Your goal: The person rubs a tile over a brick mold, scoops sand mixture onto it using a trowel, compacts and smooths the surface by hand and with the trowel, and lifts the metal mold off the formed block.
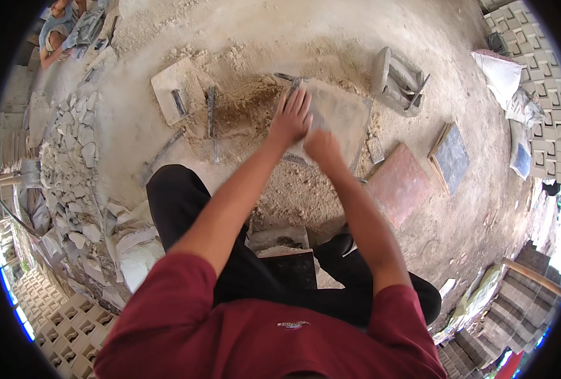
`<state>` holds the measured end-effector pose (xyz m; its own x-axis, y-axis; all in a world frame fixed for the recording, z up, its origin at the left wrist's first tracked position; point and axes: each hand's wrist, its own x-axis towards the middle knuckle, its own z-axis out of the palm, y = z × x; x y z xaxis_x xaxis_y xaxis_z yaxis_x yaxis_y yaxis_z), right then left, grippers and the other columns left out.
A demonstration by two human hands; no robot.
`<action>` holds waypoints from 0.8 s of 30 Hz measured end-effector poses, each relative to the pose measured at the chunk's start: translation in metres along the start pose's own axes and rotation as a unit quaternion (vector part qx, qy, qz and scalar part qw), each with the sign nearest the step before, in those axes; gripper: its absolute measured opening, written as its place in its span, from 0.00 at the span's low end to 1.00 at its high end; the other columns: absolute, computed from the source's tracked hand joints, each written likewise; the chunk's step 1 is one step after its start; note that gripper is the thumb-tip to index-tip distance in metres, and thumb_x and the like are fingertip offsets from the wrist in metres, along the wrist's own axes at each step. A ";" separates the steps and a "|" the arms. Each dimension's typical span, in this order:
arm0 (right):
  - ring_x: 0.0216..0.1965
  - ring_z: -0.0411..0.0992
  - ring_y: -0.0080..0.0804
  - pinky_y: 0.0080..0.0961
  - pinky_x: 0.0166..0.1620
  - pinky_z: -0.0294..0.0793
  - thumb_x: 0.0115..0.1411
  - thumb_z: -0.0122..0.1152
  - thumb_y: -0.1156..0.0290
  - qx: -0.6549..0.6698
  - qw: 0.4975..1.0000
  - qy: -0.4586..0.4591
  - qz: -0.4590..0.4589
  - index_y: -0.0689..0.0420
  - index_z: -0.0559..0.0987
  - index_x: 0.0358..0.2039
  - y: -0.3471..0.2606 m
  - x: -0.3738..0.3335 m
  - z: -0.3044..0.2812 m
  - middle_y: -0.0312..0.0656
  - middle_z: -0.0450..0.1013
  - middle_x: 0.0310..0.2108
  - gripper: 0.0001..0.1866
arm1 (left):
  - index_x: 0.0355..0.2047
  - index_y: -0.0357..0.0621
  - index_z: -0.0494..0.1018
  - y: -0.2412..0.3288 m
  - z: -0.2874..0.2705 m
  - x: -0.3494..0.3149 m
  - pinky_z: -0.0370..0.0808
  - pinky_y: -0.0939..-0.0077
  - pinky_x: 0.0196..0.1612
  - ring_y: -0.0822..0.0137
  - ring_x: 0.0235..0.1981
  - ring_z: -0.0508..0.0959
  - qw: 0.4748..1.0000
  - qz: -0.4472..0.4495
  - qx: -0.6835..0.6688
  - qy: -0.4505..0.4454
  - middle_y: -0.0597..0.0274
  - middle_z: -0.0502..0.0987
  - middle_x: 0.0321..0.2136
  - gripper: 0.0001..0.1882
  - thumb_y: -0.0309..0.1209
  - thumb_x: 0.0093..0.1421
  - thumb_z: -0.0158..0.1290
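Note:
A square, dusty grey-brown slab [347, 117] lies on the ground in front of me, amid loose sandy powder. My left hand [291, 119] is stretched out over the slab's left side, fingers extended and reaching a dark metal piece [287, 77] at its far edge. Close by on the right, my right hand [323, 148] is curled closed above the slab's near part. It is slightly blurred, and whatever it may grip is hidden. Left of the slab lie dark bars [211, 114] and a pale board with a dark handle [170, 91], probably a float.
A grey trough [397, 82] with a tool in it stands far right. A reddish square slab [399, 183] and a blue-grey one [451, 158] lie to the right. Broken stone [72, 145] is heaped left. Patterned blocks [533, 69] are stacked at right; another person [56, 38] sits far left.

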<state>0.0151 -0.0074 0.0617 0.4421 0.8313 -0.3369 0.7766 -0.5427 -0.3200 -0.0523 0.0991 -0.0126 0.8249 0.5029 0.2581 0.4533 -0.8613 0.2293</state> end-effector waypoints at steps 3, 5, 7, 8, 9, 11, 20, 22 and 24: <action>0.34 0.75 0.57 0.45 0.39 0.75 0.55 0.46 0.69 0.032 0.996 0.088 0.005 0.65 0.80 0.31 -0.020 0.044 -0.026 0.61 0.75 0.30 0.15 | 0.66 0.43 0.44 -0.024 -0.009 0.030 0.42 0.54 0.67 0.57 0.68 0.46 0.999 -0.032 -0.012 -0.038 0.54 0.46 0.67 0.32 0.45 0.67 0.30; 0.34 0.75 0.58 0.46 0.39 0.75 0.55 0.45 0.70 0.017 0.997 0.070 -0.035 0.66 0.78 0.35 0.009 0.035 0.011 0.62 0.75 0.32 0.16 | 0.67 0.43 0.42 -0.015 -0.007 0.020 0.41 0.52 0.67 0.57 0.69 0.43 0.997 -0.040 -0.051 -0.039 0.53 0.43 0.68 0.33 0.46 0.67 0.29; 0.33 0.75 0.58 0.48 0.39 0.74 0.54 0.44 0.73 -0.028 0.992 -0.066 -0.102 0.70 0.73 0.44 0.001 0.026 0.009 0.62 0.74 0.32 0.19 | 0.66 0.42 0.45 0.004 0.009 -0.041 0.37 0.55 0.68 0.58 0.69 0.43 0.997 -0.032 0.011 -0.065 0.53 0.43 0.68 0.33 0.47 0.66 0.28; 0.31 0.75 0.57 0.48 0.35 0.74 0.53 0.45 0.74 -0.013 0.983 0.138 -0.123 0.71 0.74 0.38 0.031 -0.022 0.078 0.61 0.75 0.28 0.16 | 0.66 0.41 0.45 0.019 0.009 -0.056 0.37 0.55 0.68 0.57 0.69 0.43 0.996 -0.029 -0.034 -0.073 0.52 0.44 0.68 0.33 0.47 0.66 0.29; 0.30 0.75 0.58 0.48 0.35 0.75 0.53 0.45 0.74 0.005 0.995 0.020 -0.093 0.70 0.75 0.31 0.021 -0.046 0.076 0.63 0.74 0.27 0.13 | 0.66 0.41 0.46 0.027 0.004 -0.095 0.38 0.54 0.68 0.57 0.69 0.44 0.995 -0.041 -0.039 -0.086 0.52 0.44 0.67 0.34 0.47 0.65 0.32; 0.29 0.75 0.59 0.48 0.35 0.75 0.54 0.46 0.73 0.023 0.996 -0.083 -0.036 0.68 0.78 0.24 -0.006 -0.122 0.071 0.64 0.73 0.24 0.13 | 0.66 0.41 0.45 0.040 -0.019 -0.135 0.39 0.51 0.67 0.56 0.69 0.43 0.992 -0.049 -0.065 -0.094 0.51 0.43 0.67 0.35 0.46 0.64 0.35; 0.38 0.74 0.57 0.47 0.42 0.73 0.61 0.40 0.65 0.069 0.997 0.029 -0.011 0.66 0.79 0.32 -0.001 -0.004 -0.012 0.62 0.74 0.33 0.20 | 0.66 0.42 0.46 -0.007 0.009 0.007 0.42 0.48 0.66 0.55 0.68 0.45 0.998 0.032 0.054 -0.024 0.51 0.44 0.67 0.34 0.47 0.65 0.34; 0.39 0.74 0.57 0.46 0.44 0.73 0.61 0.40 0.65 0.118 0.981 0.133 0.075 0.66 0.80 0.29 0.008 0.035 -0.012 0.62 0.74 0.34 0.21 | 0.66 0.43 0.45 0.001 0.003 0.048 0.41 0.51 0.67 0.56 0.68 0.44 0.998 0.047 0.021 -0.037 0.52 0.43 0.68 0.34 0.48 0.65 0.33; 0.40 0.74 0.57 0.47 0.45 0.72 0.61 0.39 0.66 0.125 0.985 0.080 0.089 0.64 0.80 0.29 0.021 0.021 -0.016 0.61 0.75 0.34 0.20 | 0.67 0.44 0.42 0.007 0.010 0.041 0.39 0.53 0.68 0.57 0.69 0.42 0.995 0.049 0.027 -0.082 0.54 0.41 0.68 0.34 0.49 0.65 0.31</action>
<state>0.0476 0.0010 0.0616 0.6425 0.7171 -0.2703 0.5536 -0.6782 -0.4834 -0.0121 0.1128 -0.0103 0.9083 0.4011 0.1193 0.3814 -0.9107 0.1584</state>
